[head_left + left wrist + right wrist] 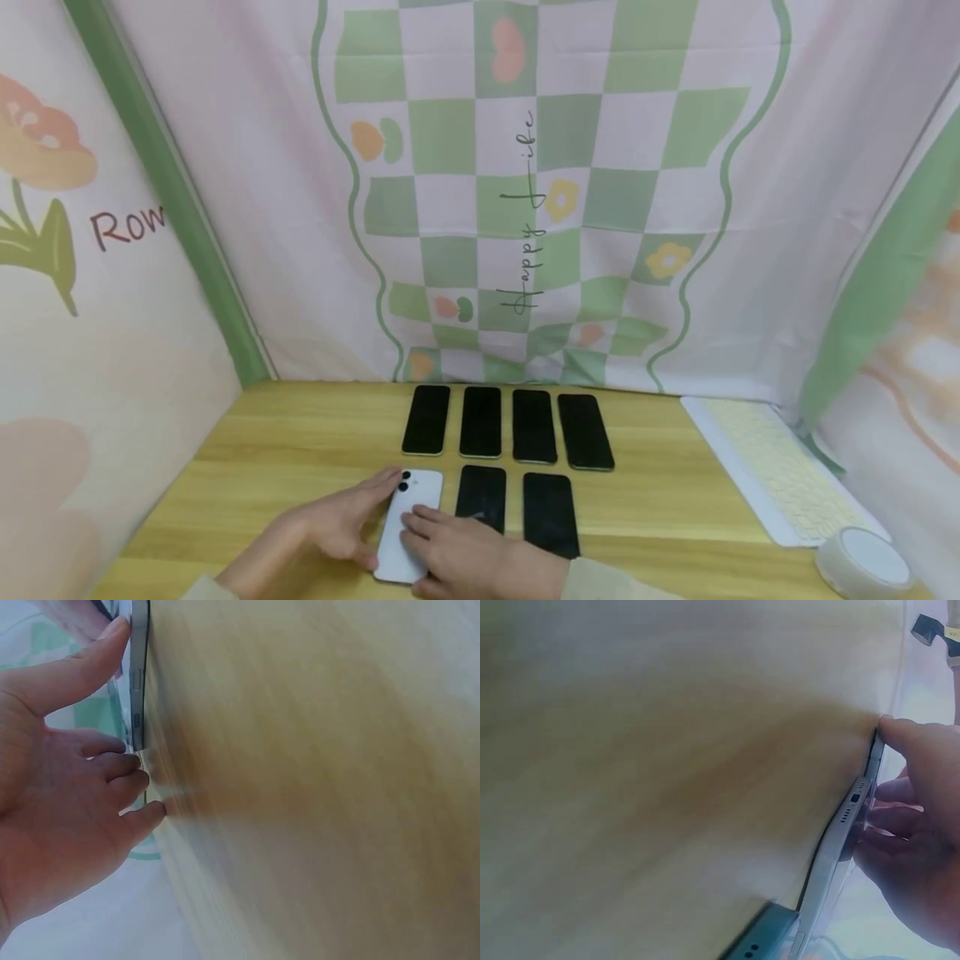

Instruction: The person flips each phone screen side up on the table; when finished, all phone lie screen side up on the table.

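Observation:
A white smartphone (pixel 409 542) lies on the table with its back up and its camera lenses at the upper left corner. Along its left side is my left hand (pixel 341 521), the thumb near the lower left edge and the fingers near the camera corner. In the left wrist view that thumb touches the phone's edge (pixel 139 682). My right hand (pixel 468 554) rests its fingers on the phone's back, with the thumb by the bottom edge. Just right of it, partly covered by this hand, lies a dark-screened phone (pixel 482 496). Another dark phone (pixel 551 512) lies beside that one.
Behind, several black-screened phones stretch in a row, from the leftmost phone (pixel 426 420) to the rightmost phone (pixel 586 432). A pale keyboard (pixel 787 467) lies at the right, with a roll of white tape (pixel 862 560) before it. A patterned curtain (pixel 450 208) hangs behind the table (pixel 300 442).

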`<move>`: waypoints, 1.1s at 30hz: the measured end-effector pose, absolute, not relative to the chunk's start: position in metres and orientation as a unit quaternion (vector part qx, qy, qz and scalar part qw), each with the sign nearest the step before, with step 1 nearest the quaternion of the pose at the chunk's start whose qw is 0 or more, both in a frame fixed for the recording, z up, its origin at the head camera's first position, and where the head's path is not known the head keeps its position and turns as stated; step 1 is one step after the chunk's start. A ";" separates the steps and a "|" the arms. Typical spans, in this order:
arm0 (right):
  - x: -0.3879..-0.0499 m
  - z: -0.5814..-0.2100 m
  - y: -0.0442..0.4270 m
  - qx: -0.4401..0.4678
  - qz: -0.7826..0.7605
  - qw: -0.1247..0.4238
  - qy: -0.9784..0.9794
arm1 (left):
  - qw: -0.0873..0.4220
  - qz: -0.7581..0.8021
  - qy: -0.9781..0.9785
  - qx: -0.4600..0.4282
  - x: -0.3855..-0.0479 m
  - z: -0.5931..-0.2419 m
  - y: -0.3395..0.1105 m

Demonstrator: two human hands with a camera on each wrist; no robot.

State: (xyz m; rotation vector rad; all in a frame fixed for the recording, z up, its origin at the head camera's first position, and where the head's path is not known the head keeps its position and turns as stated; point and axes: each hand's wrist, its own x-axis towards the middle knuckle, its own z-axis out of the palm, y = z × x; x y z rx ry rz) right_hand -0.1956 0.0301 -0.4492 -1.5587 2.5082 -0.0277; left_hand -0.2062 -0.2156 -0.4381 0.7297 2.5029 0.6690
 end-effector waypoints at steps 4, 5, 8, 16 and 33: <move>-0.197 -0.452 0.028 -0.521 -0.006 0.107 0.847 | 0.223 0.244 0.906 0.263 -0.208 -0.439 -0.216; -0.197 -0.452 0.028 -0.520 -0.003 0.109 0.847 | 0.224 0.244 0.906 0.262 -0.208 -0.439 -0.215; -0.196 -0.452 0.027 -0.524 0.004 0.102 0.846 | 0.226 0.245 0.906 0.261 -0.210 -0.439 -0.216; -0.196 -0.458 0.028 -0.548 -0.001 0.072 0.833 | 0.223 0.238 0.900 0.290 -0.222 -0.458 -0.228; -0.195 -0.458 0.029 -0.556 0.005 0.087 0.827 | 0.232 0.252 0.894 0.290 -0.221 -0.449 -0.224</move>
